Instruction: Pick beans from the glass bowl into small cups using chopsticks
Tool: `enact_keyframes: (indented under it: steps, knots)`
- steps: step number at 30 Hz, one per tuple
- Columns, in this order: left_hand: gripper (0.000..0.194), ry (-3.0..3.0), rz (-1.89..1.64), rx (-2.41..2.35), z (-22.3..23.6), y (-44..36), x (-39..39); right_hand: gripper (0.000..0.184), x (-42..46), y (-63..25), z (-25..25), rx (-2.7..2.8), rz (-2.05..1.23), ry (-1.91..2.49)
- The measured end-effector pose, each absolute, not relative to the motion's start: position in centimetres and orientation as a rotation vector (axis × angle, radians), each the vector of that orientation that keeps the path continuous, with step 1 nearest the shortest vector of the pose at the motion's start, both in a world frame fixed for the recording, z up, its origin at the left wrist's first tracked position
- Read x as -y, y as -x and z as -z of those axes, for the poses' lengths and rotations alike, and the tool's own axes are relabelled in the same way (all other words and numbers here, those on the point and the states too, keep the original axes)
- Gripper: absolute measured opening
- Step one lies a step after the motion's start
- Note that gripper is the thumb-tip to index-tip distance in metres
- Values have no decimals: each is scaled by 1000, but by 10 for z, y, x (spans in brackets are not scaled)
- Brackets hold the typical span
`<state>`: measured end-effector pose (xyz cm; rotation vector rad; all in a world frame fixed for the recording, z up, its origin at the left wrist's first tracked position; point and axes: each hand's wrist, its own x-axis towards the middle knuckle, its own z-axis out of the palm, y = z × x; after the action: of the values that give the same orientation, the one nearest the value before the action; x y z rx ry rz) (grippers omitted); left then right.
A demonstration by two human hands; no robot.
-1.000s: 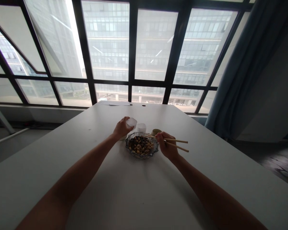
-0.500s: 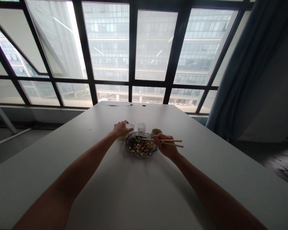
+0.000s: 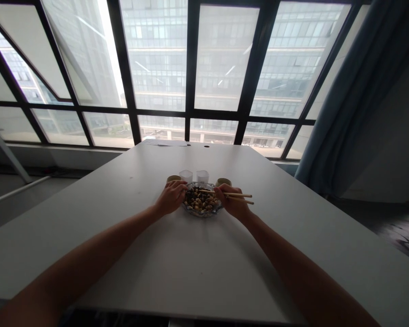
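A clear glass bowl (image 3: 202, 213) with a scalloped rim stands on the white table, filled with a mix of nuts (image 3: 201, 204) and small dark seeds. My left hand (image 3: 172, 197) is at its left side, fingers closed on the rim. In my right hand (image 3: 233, 203) is a pair of wooden chopsticks (image 3: 240, 196). Their tips reach into the bowl over the contents, and their back ends stick out to the right. Whether anything is pinched between the tips is too small to tell.
Just behind the bowl stand two clear plastic cups (image 3: 202, 176). A greenish round cup (image 3: 223, 181) sits behind my right hand, and another greenish cup (image 3: 173, 178) behind my left. Papers (image 3: 165, 142) lie at the far edge of the white table (image 3: 150, 268), before large windows.
My left hand has come back from the left clear cup to the bowl's left rim. My right hand keeps the chopsticks in the bowl. The view has shifted slightly.
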<state>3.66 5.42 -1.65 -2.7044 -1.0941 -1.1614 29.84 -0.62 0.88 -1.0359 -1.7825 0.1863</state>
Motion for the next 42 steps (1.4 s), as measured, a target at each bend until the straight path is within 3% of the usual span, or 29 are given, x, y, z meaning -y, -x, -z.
enact_keyframes:
  steps: [14,33,38,42]
  knots:
    - [28,2705,1212,886,23,-40,-52,36,-4,-302,2,1742,-194,1051]
    - [29,2527,1172,1157,31,-37,-59,32,4,-301,0,1730,-90,978]
    - [30,2529,1183,1144,33,-36,-59,39,5,-300,-2,1654,-126,1020]
    - [30,2520,1178,1151,31,-36,-57,51,-5,-302,0,1354,-369,1040]
